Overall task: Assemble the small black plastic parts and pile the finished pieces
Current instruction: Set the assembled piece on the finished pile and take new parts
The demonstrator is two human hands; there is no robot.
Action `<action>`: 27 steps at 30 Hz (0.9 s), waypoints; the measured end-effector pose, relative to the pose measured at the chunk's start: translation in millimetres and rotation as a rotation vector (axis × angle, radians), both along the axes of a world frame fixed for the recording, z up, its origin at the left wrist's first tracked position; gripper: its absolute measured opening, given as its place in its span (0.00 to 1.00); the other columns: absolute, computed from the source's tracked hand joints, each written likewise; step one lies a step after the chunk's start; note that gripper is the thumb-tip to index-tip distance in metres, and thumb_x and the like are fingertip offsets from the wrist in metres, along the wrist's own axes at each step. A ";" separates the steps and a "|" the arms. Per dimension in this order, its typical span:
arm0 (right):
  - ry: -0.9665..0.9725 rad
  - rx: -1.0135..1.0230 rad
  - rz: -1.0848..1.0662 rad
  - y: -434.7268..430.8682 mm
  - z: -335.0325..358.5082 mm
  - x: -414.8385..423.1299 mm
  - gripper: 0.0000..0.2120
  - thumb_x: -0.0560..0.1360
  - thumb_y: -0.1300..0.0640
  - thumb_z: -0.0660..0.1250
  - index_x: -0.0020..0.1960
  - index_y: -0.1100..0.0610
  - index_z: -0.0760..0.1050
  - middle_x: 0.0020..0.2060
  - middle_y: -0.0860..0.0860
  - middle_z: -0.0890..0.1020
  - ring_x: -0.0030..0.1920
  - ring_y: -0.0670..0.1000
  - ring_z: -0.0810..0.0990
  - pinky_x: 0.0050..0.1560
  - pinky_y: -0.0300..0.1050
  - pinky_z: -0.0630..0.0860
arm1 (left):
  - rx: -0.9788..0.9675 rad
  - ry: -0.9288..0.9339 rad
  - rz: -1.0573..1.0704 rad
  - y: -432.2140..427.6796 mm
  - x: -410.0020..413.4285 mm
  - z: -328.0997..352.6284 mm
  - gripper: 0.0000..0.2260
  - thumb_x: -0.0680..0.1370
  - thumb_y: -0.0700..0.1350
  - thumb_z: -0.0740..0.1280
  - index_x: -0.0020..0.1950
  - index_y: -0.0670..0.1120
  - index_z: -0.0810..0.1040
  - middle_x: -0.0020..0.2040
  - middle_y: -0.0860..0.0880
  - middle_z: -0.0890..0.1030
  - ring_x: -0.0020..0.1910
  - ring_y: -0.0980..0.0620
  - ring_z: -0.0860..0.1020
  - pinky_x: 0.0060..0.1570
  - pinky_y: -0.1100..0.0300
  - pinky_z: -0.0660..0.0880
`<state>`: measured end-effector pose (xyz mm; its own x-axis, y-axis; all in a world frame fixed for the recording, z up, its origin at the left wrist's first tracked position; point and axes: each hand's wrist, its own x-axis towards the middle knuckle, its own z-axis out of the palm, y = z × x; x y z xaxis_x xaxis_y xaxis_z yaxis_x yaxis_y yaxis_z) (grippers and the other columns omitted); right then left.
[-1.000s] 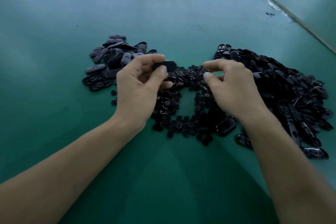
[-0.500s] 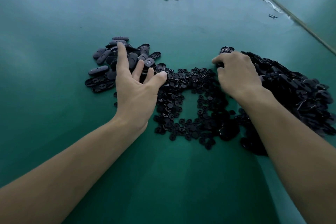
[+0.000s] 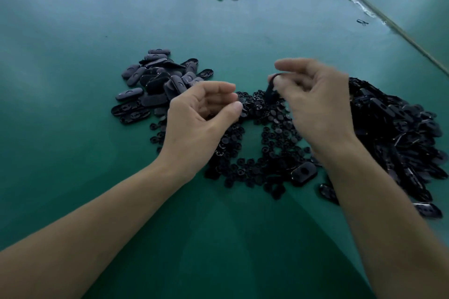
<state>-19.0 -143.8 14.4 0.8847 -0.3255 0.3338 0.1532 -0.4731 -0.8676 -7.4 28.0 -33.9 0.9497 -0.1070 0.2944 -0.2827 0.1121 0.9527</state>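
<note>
Over round parts (image 3: 267,128), right hand (image 3: 320,107) raised, now pinching oval piece (image 3: 270,91)

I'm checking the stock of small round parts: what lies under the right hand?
Under the right hand, which pinches a black oval piece, small round parts spread over the green table. The hand and wrist cover where these meet the pile of oval pieces.

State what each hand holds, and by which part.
Right hand pinches a black oblong plastic piece by its upper end; whether the left hand holds anything cannot be told.
</note>
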 end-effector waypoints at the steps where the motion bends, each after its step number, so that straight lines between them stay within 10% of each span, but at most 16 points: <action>1: 0.024 0.178 0.080 6.6 -2.5 -6.4 0.08 0.77 0.63 0.70 0.53 0.52 0.81 0.43 0.47 0.87 0.43 0.41 0.84 0.44 0.35 0.79 | 0.006 0.007 -0.018 0.0 -0.5 0.4 0.10 0.73 0.42 0.75 0.54 0.49 0.82 0.47 0.49 0.86 0.47 0.51 0.85 0.53 0.53 0.82; 7: 0.041 0.450 0.254 18.1 -21.2 -24.7 0.10 0.75 0.68 0.72 0.49 0.55 0.83 0.39 0.49 0.87 0.40 0.46 0.85 0.43 0.37 0.80 | 0.063 -0.015 -0.088 -0.9 -2.7 1.3 0.08 0.73 0.41 0.75 0.51 0.49 0.84 0.46 0.50 0.87 0.46 0.50 0.86 0.48 0.57 0.82; 18: -0.041 -0.207 -0.007 9.4 -29.0 -32.0 0.07 0.77 0.55 0.72 0.54 0.50 0.84 0.36 0.40 0.83 0.39 0.39 0.81 0.44 0.29 0.74 | 0.009 -0.009 -0.059 -0.6 -2.3 1.6 0.07 0.75 0.38 0.73 0.49 0.49 0.84 0.41 0.52 0.86 0.40 0.54 0.84 0.42 0.62 0.80; 27: 0.241 -0.622 -0.045 11.0 -32.0 -29.2 0.14 0.78 0.46 0.68 0.62 0.46 0.80 0.48 0.48 0.74 0.55 0.52 0.74 0.55 0.48 0.73 | -0.054 0.042 0.020 -1.7 0.5 0.6 0.07 0.77 0.36 0.71 0.49 0.48 0.83 0.38 0.51 0.85 0.39 0.53 0.83 0.39 0.62 0.79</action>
<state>-48.2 -132.8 -17.6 0.9480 -0.1741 0.2663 -0.0418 -0.8978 -0.4383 -6.9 26.3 -33.3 0.9631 -0.0729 0.2590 -0.2452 0.1588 0.9564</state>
